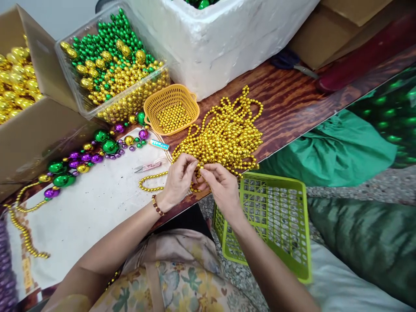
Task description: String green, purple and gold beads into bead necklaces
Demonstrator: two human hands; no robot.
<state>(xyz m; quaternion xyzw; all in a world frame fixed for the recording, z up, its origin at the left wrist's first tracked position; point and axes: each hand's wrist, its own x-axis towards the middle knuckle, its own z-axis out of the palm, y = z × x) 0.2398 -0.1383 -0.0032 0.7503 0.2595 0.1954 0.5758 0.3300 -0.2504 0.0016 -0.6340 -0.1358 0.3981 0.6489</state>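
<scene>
At the table's front edge, my left hand (pixel 180 179) and my right hand (pixel 222 186) meet with fingertips pinched together. Between them runs a gold bead strand, partly hidden by the fingers; a loop of gold beads (pixel 151 182) lies on the cloth left of my left hand. Right behind both hands rests a heap of gold bead strands (pixel 224 138). Small snips (pixel 149 166) with a pink handle lie on the white cloth (pixel 97 203), and a small blue-and-white packet (pixel 159 144) is just beyond them.
An orange basket (pixel 148 113) of loose gold beads stands behind, beside a clear bin (pixel 82 113) of green and gold beads. A foam box (pixel 221 47) and scissors (pixel 289 61) are farther back. A multicoloured bead garland (pixel 110 146) lies left. Below right sits a green plastic basket (pixel 303 229).
</scene>
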